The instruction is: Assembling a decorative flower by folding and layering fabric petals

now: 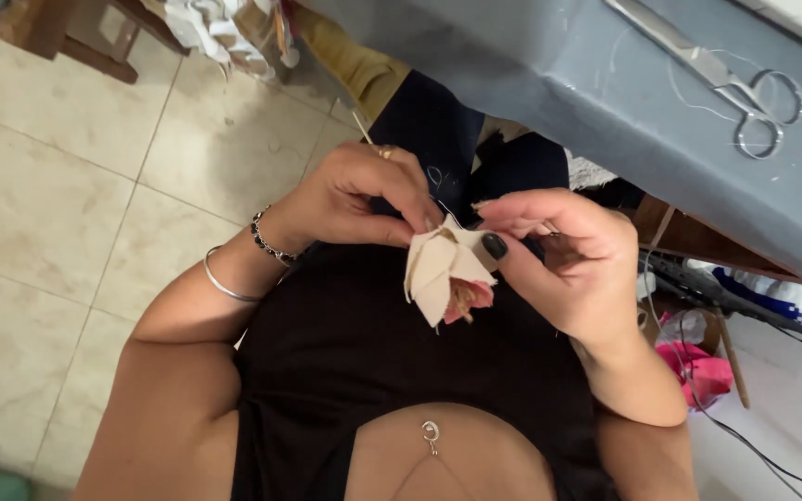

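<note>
Right hand (573, 260) fingers (498, 243) pinch the top of a small cloth flower (446, 269), thumb pressed on its cream petals; left hand (350, 199) fingers are closed on the flower's upper left edge, maybe w/ a needle, can't tell. Flower sits between both hands at chest height, long axis running down and a bit right, pink centre at the bottom, both hands abt equally near. Scissors (735, 88) lie well apart on the grey bench (549, 83), upper right.

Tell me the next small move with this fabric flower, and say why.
Probably draw the left hand up and away to pull the stitch snug. It pinches at the top edge of the cream fabric flower, where a thin thread seems to run, while the right hand clamps the petals by thumb and fingers. No needle is clearly visible.
</note>
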